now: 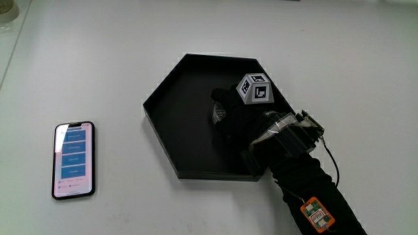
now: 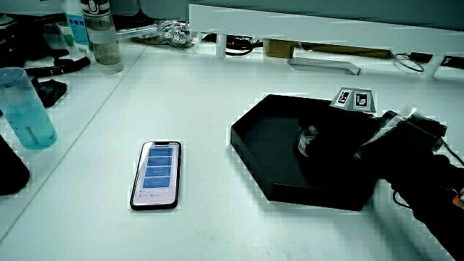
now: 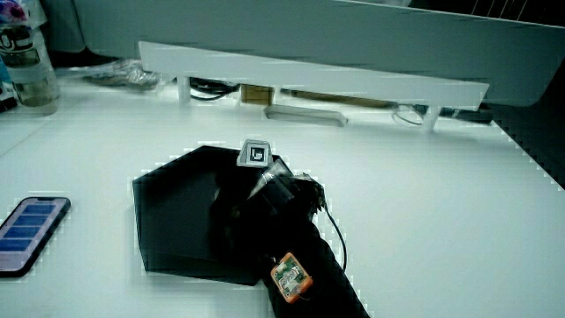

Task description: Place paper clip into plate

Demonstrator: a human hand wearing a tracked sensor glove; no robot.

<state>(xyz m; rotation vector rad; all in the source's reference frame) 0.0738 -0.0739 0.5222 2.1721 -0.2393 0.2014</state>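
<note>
The plate (image 1: 161, 134) is a black six-sided tray with low walls, seen in both side views (image 2: 250, 156) (image 3: 154, 225). The gloved hand (image 1: 225, 112) reaches into it from the edge nearest the person, forearm lying across the rim. A small silvery paper clip (image 1: 218, 115) shows at the fingertips, low over the tray floor, and also in a side view (image 2: 308, 138). The fingers look curled around it. The patterned cube (image 1: 255, 89) sits on the back of the hand. In a side view the hand (image 3: 231, 208) hides the clip.
A phone (image 1: 73, 160) with a lit screen lies flat on the white table beside the plate (image 2: 157, 174) (image 3: 26, 231). Bottles (image 2: 27, 109) (image 2: 101, 36) stand at the table's edge near the low white partition (image 2: 312, 18).
</note>
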